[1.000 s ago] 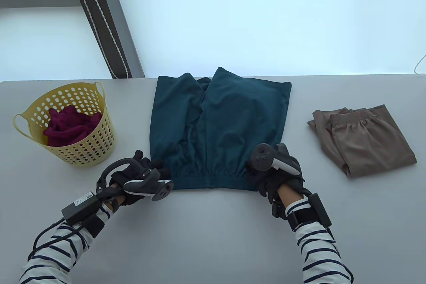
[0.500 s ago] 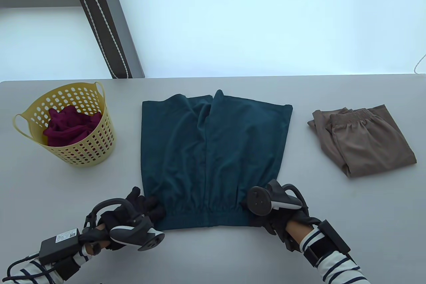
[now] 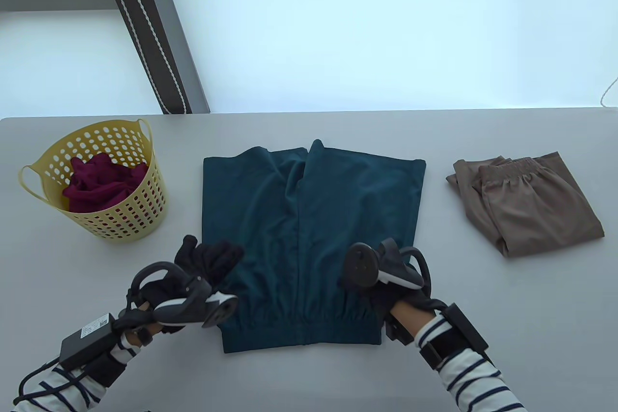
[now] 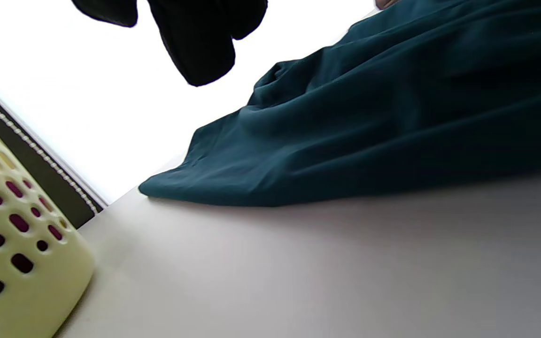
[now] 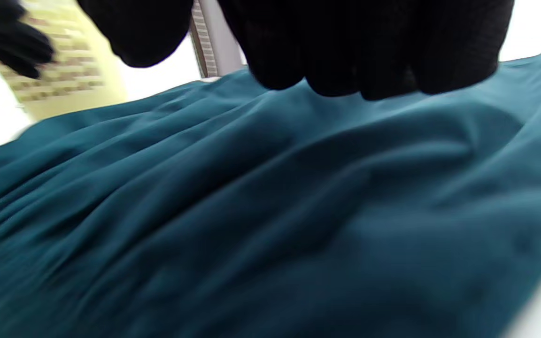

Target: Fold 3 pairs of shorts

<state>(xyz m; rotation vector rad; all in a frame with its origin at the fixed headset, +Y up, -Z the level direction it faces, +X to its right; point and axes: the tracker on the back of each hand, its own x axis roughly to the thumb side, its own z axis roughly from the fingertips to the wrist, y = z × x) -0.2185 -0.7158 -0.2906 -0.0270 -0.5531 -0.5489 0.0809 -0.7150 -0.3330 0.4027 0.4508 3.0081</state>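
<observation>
The dark teal fabric shorts (image 3: 309,238) lie flat on the grey table (image 3: 309,373), waistband edge nearest you, leg hems on the far side. Your left grip (image 3: 207,262) rests with straight, relaxed fingers over their left edge. Your right grip (image 3: 381,286) sits on the cloth near the right edge; whether its fingers are curled cannot be told. Left of your left grip stands the yellow perforated plastic basket (image 3: 145,199), with bare table between. Right of your right grip lie the folded brown shorts (image 3: 526,204).
</observation>
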